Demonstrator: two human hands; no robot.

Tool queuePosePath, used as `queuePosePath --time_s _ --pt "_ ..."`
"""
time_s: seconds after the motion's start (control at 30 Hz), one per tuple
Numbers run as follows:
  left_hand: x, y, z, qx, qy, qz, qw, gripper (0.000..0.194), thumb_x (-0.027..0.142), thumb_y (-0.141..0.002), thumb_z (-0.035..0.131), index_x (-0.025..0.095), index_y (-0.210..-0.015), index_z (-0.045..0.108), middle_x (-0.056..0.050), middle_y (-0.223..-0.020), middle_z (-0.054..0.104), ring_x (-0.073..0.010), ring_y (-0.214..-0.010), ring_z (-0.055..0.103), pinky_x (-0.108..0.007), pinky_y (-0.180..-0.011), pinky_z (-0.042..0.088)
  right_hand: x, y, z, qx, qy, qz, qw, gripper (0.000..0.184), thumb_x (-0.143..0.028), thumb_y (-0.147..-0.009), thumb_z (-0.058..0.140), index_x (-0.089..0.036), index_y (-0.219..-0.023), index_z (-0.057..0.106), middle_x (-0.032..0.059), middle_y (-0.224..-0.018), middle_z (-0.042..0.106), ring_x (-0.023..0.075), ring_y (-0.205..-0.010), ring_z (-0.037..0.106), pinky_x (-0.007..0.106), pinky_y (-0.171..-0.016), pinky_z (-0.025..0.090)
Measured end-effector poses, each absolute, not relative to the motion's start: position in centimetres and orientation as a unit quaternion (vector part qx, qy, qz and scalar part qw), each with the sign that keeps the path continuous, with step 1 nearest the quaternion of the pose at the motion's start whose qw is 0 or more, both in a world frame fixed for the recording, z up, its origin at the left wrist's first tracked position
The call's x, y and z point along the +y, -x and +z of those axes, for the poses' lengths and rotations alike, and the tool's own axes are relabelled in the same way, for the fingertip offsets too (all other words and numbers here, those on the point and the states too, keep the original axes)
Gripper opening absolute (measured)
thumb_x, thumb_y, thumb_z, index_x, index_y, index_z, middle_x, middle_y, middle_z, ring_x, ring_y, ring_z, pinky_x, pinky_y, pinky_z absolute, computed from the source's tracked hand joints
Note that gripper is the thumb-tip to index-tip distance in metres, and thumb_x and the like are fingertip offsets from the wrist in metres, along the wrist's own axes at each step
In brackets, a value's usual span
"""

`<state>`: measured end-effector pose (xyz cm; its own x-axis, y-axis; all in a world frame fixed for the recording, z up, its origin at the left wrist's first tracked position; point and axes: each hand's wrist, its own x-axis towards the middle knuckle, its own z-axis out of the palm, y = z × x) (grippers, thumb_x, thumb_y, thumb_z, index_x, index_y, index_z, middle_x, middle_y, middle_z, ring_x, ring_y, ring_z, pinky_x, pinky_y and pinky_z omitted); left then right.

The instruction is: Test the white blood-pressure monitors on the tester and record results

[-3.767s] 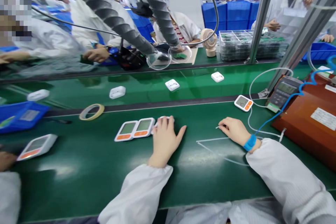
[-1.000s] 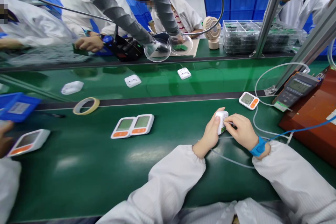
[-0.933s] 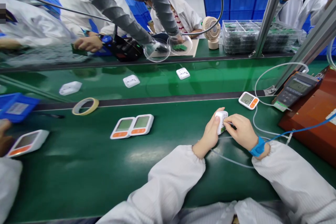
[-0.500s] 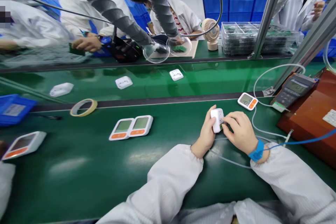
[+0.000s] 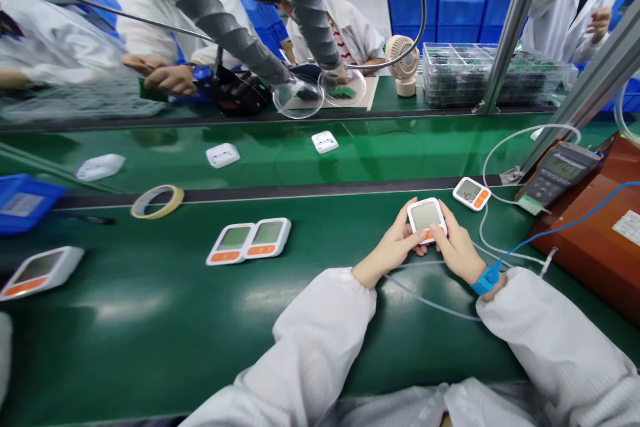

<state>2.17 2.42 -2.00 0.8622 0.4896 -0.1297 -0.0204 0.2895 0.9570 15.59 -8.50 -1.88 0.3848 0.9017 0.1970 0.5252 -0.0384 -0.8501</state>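
Both my hands hold a small white monitor unit (image 5: 426,216) with a grey screen and an orange strip, its screen facing me. My left hand (image 5: 395,245) grips its left side, fingers curled under it. My right hand (image 5: 454,247), with a blue wrist strap (image 5: 484,279), pinches its lower right corner with the thumb on the orange strip. A thin clear tube (image 5: 430,303) lies on the green mat under my wrists. Two more such units (image 5: 249,241) lie side by side to the left.
Another unit (image 5: 471,193) showing digits lies near a grey meter (image 5: 555,172) and a brown box (image 5: 595,233) at right. A tape roll (image 5: 157,201), a blue bin (image 5: 23,199) and a unit (image 5: 40,269) sit left. White casings (image 5: 325,141) ride the far belt. Other workers sit behind.
The unit has been turned from edge-on to screen-up in both hands and lifted slightly. The white casings on the far belt have drifted left.
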Motion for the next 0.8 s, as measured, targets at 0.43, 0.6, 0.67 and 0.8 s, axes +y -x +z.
queuePosePath --time_s 0.43,0.6,0.67,0.8 --pt "2.69 -1.99 -2.19 0.151 -0.568 0.146 0.796 0.094 0.037 -0.083 0.073 0.026 -0.152 0.009 0.000 -0.083 0.065 -0.0071 -0.057 0.058 -0.020 -0.055 0.048 -8.65 -15.71 -1.44 -0.483 0.690 0.252 0.476 0.059 -0.037 -0.097 0.044 -0.015 -0.150 0.033 -0.0011 -0.064 0.064 0.0171 -0.049 0.061 0.028 -0.053 0.052" --pt "2.61 -2.24 -2.27 0.158 -0.568 0.150 0.794 0.093 0.038 -0.081 0.074 0.027 -0.151 0.013 0.002 -0.079 0.064 -0.0071 -0.056 0.057 -0.019 -0.054 0.047 -8.62 -15.76 -1.61 -0.484 0.696 0.242 0.472 0.058 -0.036 -0.097 0.046 -0.017 -0.150 0.034 -0.0010 -0.065 0.065 0.0174 -0.049 0.062 0.028 -0.053 0.052" --pt "2.61 -2.30 -2.28 0.157 -0.570 0.149 0.793 0.093 0.038 -0.081 0.074 0.028 -0.150 0.013 0.003 -0.077 0.064 -0.0074 -0.055 0.058 -0.019 -0.053 0.046 -8.63 -15.79 -1.66 -0.485 0.696 0.241 0.472 0.058 -0.036 -0.097 0.046 -0.017 -0.151 0.034 -0.0008 -0.066 0.066 0.0173 -0.049 0.062 0.028 -0.052 0.052" --pt "2.68 -2.33 -2.32 0.157 -0.574 0.145 0.791 0.092 0.038 -0.082 0.073 0.027 -0.150 0.013 0.002 -0.078 0.064 -0.0085 -0.056 0.058 -0.021 -0.054 0.046 -8.68 -15.87 -1.77 -0.484 0.694 0.241 0.475 0.058 -0.037 -0.097 0.046 -0.018 -0.151 0.035 -0.0009 -0.066 0.066 0.0173 -0.049 0.063 0.027 -0.051 0.052"
